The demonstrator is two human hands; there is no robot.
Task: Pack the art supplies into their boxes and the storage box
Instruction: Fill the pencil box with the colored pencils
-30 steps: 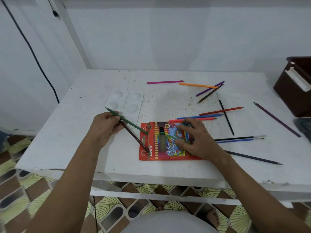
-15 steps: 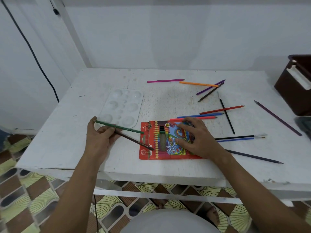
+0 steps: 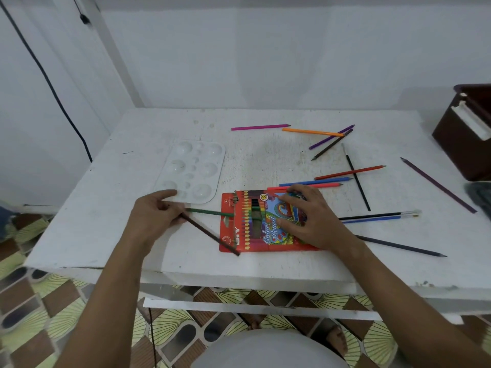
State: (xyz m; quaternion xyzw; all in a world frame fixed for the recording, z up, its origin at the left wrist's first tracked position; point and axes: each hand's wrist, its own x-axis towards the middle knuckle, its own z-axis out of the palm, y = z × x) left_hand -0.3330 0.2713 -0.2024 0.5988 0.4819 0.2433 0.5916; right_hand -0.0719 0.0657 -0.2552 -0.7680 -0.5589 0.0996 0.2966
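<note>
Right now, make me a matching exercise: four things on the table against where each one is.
Things:
1. green pencil
2. pencil box
3. paint tray
4. pink pencil

Places:
A. flat under the right hand
B. far side of the table, lying loose
C. held in the left hand
D. just beyond the left hand

Pairs: 1-C, 2-A, 3-D, 4-B

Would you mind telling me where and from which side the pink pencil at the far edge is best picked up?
Pinch the pink pencil at mid-shaft from above, fingers on its near and far sides. It lies flat and roughly left to right on the white table, clear of the orange pencil beside its tip.
</note>
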